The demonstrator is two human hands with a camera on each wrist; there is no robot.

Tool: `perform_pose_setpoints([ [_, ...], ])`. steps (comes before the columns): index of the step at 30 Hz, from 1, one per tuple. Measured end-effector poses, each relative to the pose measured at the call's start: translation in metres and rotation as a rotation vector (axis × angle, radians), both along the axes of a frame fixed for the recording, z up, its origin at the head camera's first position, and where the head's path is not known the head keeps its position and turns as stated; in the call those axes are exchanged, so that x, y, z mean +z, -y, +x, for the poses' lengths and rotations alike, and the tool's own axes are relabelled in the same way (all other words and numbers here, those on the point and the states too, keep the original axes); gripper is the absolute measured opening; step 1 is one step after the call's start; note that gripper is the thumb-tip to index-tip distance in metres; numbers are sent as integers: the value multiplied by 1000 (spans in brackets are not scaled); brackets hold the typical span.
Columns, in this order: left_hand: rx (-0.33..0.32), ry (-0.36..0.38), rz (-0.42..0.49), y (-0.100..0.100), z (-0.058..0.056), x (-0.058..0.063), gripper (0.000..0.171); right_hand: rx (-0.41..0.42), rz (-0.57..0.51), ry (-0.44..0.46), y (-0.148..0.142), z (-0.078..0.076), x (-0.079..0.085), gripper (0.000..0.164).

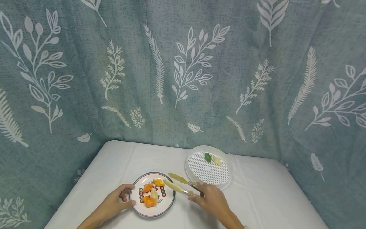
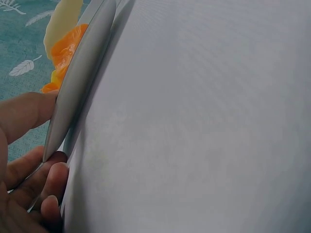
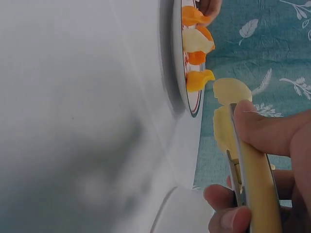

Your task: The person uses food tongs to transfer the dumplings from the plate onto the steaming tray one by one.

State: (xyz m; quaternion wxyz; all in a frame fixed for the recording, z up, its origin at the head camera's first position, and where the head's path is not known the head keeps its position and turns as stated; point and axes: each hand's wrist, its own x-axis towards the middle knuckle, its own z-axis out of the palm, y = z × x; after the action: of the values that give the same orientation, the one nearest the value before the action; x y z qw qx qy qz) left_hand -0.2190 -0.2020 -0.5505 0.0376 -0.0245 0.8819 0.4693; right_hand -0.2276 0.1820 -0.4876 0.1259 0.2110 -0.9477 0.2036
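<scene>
My left hand point(image 1: 116, 199) holds the near-left rim of a round white plate point(image 1: 166, 206), thumb above the edge and fingers below it, as the left wrist view shows. On the plate lie orange dumpling-shaped pieces point(image 1: 148, 201), a yellow piece point(image 1: 159, 182) and a pale cream one point(image 1: 154, 194). In my right hand point(image 1: 210, 198) is a pair of tongs point(image 1: 186, 192) with pale yellow tips. Those tips are spread apart over the plate's right edge, with nothing between them. Up close in the right wrist view, thumb and fingers wrap the tongs' handles point(image 3: 257, 184).
Behind the right hand stands a round white tray point(image 1: 197, 183) with a perforated base, carrying a green piece point(image 1: 207, 157) and a pale piece point(image 1: 217, 160). A white cloth point(image 1: 114, 165) covers the table. Patterned blue-green curtains point(image 1: 160, 121) hang along the back and sides.
</scene>
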Motion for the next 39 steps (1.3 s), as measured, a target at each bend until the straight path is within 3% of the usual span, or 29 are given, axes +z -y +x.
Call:
perform_pose_setpoints([
  [25,6,-3,-24,-1,0,3,68,30,156,-60,22,1,-18,67],
  [39,8,3,-15,-1,1,1,68,5,189,-46,36,-7,-24,59],
])
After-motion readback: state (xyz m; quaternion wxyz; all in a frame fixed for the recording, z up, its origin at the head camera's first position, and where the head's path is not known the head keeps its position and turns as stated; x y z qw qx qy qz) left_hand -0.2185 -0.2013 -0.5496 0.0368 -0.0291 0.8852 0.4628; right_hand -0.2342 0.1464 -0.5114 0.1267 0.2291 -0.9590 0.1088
